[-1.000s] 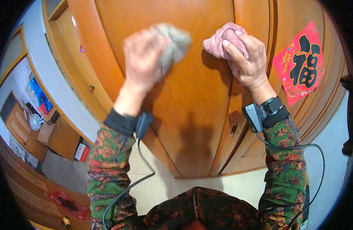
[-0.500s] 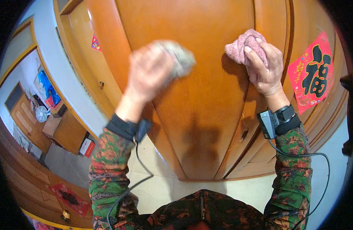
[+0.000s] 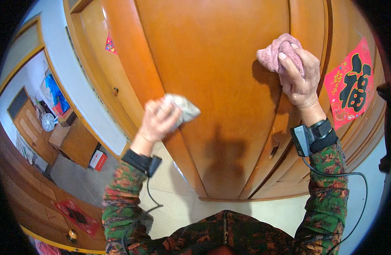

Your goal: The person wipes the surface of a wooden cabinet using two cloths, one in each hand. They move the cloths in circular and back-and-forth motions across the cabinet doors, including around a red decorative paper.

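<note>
pink cloth (image 3: pixel 270 57) sits near two o'clock and a pale cloth (image 3: pixel 187 109) just off centre toward eleven, both in front of the wooden cabinet (image 3: pixel 221 76). nearest, at six o'clock, is the patterned jacket (image 3: pixel 223 227). a black cable (image 3: pixel 149 194) hangs at seven o'clock by the left sleeve (image 3: pixel 123 204); a second cable (image 3: pixel 366 191) loops out between three and four. either could snag if an arm swings wide, tugging, on the right, at the wrist box (image 3: pixel 300 141).

farther out, the left hand (image 3: pixel 159 121), toward nine o'clock, has its fingers curled over the pale cloth; it is blurred, so how firmly they press cannot be told. a loose hold could let the cloth slip and leave bare knuckles to knock the cabinet's edge. the right hand (image 3: pixel 301 78), at two, pinches the bunched pink cloth between thumb and fingers; a fold could work free if the thumb slackens. whether either cloth touches the wood is unclear.

beyond that hand, between two and three, is a red paper (image 3: pixel 349 85); a sweep too far that way could crease or peel a corner. well apart, at nine, stands a fan (image 3: pixel 47 122).
</note>
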The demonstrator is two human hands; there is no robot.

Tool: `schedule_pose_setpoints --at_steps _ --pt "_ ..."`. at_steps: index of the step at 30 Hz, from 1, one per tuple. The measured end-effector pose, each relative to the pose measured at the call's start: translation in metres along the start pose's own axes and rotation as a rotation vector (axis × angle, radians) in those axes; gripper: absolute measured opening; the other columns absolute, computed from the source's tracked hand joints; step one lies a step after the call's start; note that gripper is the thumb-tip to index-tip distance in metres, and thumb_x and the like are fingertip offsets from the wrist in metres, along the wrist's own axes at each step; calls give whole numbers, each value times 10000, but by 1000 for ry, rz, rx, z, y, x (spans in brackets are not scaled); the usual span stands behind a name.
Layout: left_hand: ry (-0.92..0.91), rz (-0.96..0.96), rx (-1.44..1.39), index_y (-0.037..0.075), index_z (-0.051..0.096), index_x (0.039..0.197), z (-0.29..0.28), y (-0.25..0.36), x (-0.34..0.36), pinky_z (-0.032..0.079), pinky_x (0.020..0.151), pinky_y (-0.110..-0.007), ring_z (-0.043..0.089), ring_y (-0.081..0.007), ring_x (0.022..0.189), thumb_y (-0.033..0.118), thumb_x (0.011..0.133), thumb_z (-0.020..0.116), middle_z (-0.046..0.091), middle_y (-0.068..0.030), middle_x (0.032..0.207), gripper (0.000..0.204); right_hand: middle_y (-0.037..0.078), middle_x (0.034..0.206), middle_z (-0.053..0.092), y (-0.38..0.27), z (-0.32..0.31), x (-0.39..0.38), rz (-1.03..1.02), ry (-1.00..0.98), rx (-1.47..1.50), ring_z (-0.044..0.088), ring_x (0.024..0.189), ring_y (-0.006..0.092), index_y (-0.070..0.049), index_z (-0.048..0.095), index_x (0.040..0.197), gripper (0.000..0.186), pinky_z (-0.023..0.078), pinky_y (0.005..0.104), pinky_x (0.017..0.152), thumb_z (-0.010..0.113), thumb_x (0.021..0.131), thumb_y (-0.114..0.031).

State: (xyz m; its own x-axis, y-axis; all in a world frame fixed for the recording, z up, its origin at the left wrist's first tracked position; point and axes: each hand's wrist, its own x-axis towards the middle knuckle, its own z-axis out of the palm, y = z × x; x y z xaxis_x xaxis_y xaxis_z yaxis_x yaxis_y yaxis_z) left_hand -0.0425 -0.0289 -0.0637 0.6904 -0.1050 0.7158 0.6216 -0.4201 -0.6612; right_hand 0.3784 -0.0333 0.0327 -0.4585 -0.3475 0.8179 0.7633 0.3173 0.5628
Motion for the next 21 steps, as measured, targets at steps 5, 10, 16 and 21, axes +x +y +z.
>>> schedule_pose_setpoints --at_steps 5,10,16,21 --pt "280 -374 259 184 673 1211 -15 -121 74 388 966 -455 514 -314 1130 97 754 747 601 -110 1187 471 127 1258 598 0 -1 0 -4 -16 -16 598 1055 317 -190 695 1190 400 495 410 905 728 797 -123" --pt "319 -493 198 171 673 1187 -6 -100 50 380 974 -451 503 -325 1120 81 725 733 596 -115 1171 474 120 1248 605 2 -1 -2 -3 -15 -24 593 1058 311 -200 699 1188 408 491 401 912 740 790 -119" --pt "129 -582 105 143 664 1118 18 42 -91 393 947 -489 477 -363 1135 88 668 765 513 -125 1190 465 112 1228 613 1 -2 0 -3 -42 -31 593 1060 305 -199 698 1194 428 487 394 917 742 777 -116" --pt "-103 -591 -64 177 676 1095 25 144 -155 409 975 -499 430 -361 1162 99 642 798 471 -92 1244 475 111 1240 613 2 -1 1 -12 -34 -27 596 1066 304 -201 691 1206 444 483 390 919 747 780 -93"
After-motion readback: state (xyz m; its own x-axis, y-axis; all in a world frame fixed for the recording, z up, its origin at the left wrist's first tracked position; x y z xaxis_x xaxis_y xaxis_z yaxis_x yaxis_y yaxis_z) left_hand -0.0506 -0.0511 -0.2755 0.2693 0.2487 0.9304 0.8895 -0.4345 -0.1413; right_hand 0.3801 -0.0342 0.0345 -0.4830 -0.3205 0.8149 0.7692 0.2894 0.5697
